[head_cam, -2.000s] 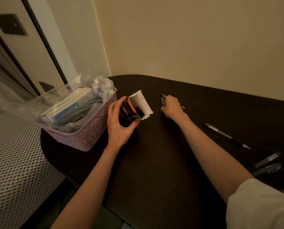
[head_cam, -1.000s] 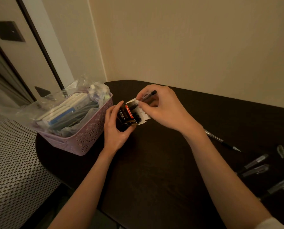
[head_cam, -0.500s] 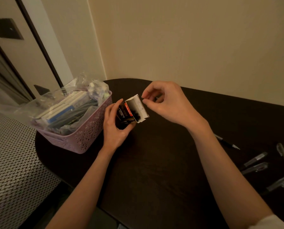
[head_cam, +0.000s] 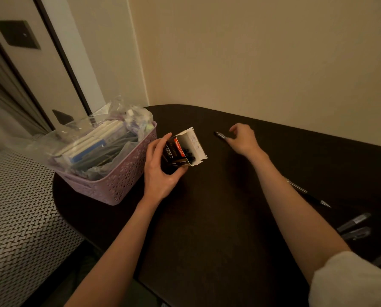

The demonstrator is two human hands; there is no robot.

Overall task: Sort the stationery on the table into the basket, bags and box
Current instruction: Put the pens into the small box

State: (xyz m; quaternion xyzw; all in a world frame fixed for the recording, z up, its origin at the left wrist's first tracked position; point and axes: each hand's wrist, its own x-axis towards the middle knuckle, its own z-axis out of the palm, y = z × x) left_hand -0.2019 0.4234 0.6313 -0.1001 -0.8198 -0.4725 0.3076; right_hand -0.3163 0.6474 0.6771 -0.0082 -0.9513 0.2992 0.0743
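right sleeve (head_cam: 351,280): pale, cut off at the lower right corner.
pens on the right (head_cam: 353,227): several lie on the dark table (head_cam: 207,229), dim and partly cut off at the frame edge; one more (head_cam: 307,194) is half hidden behind the right forearm.
left hand (head_cam: 160,171): grasps the open box (head_cam: 185,149), tilted just beside the basket (head_cam: 118,182), as half a second ago; dark pen caps show inside.
right hand (head_cam: 242,138): was at the box mouth, now out over the table, fingers loosely curled, holding nothing, fingertips at a dark pen (head_cam: 220,135); contact is unclear.
basket contents: plastic bags (head_cam: 96,140), blurred.
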